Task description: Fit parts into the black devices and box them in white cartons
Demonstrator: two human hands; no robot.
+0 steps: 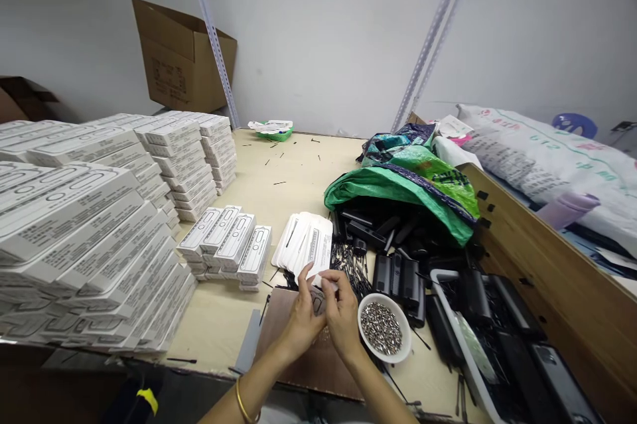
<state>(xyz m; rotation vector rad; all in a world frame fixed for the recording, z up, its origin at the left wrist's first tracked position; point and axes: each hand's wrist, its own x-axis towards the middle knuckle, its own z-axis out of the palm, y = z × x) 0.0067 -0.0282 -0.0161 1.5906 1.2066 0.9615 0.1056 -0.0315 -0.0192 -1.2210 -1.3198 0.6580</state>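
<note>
Between my two hands is a small white printed box [317, 302], its far end at the fingertips and much of it hidden. My left hand [301, 319] closes on its left side, a gold bangle on the wrist. My right hand [342, 314] pinches a white flap at the far end with thumb and forefinger. Below lies a brown board [281, 324]. Just beyond the fingers is a stack of flat white cartons [311, 241]. Beside my right hand stands a white bowl [362, 338] of small metal pieces [382, 328].
Finished-looking white boxes [109, 212] are piled high at left, with a smaller group [229, 238] nearer. Black devices [398, 278] spill from a green sack [383, 188]. A white tray [450, 304] and wooden board [522, 238] bound the right. Thin black sticks [351, 268] lie scattered.
</note>
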